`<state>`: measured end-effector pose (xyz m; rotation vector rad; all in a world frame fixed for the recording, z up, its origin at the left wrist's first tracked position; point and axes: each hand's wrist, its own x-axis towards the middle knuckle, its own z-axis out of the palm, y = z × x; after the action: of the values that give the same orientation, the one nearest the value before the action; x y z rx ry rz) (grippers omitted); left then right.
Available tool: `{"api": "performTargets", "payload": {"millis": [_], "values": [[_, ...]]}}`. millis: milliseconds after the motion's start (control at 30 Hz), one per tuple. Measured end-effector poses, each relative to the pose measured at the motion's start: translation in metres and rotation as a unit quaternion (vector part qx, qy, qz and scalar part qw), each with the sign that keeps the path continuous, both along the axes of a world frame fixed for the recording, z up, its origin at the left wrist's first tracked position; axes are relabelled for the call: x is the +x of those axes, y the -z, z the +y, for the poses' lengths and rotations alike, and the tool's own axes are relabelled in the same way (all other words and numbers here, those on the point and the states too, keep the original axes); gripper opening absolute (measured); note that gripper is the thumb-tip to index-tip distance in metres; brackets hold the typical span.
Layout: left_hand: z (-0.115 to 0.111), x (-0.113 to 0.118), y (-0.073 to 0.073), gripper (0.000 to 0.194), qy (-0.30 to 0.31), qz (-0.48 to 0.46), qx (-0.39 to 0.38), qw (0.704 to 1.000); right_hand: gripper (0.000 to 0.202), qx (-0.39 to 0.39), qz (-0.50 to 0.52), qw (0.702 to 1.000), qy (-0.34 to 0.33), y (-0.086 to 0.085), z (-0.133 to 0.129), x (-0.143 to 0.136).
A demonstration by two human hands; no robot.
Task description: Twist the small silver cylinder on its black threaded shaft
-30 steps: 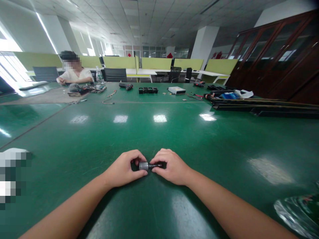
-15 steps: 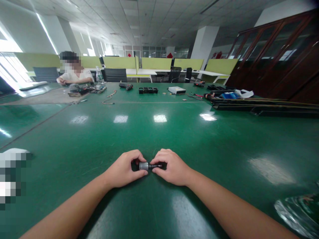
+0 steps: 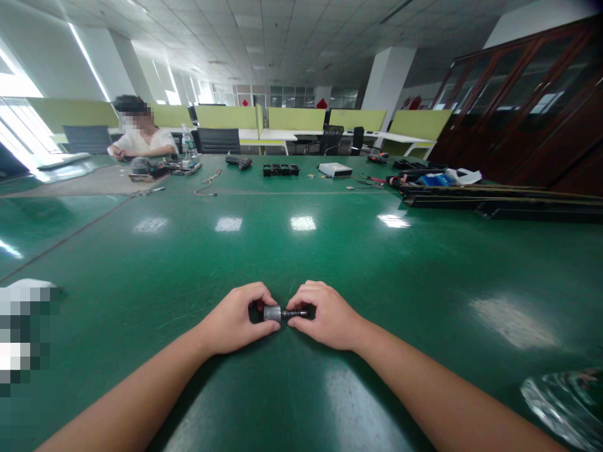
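My left hand (image 3: 238, 319) is curled around a small silver metal cylinder (image 3: 272, 313), its thumb and fingertips at the cylinder's sides. A dark, ribbed shaft (image 3: 296, 313) extends rightward from the cylinder, in line with it. Around that shaft closes my right hand (image 3: 327, 316), thumb in front and fingers behind, its fingertips close to those of the left. The piece lies level, low over the green tabletop (image 3: 301, 257); whether it touches the surface I cannot tell. Both palms face inward, and the piece's outer ends are partly in shadow inside the hands.
Across the table sits a person (image 3: 146, 141) near a plastic bottle (image 3: 188, 141). Along the far side lie a power drill (image 3: 239, 162), a black tray (image 3: 281, 170) and a white box (image 3: 335, 169). Long dark rails (image 3: 518, 207) are at right; clear plastic (image 3: 560, 402) shows lower right.
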<state>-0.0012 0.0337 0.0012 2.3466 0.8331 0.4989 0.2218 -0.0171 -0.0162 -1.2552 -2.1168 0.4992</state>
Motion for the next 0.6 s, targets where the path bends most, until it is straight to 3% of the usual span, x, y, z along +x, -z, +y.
{"api": "performTargets", "payload": {"millis": [600], "values": [[-0.0001,-0.0006,-0.0002,0.018,0.002,-0.001,0.003,1.0,0.013,-0.002,0.004,1.0,0.013,-0.0007,0.0018,0.0057]]}}
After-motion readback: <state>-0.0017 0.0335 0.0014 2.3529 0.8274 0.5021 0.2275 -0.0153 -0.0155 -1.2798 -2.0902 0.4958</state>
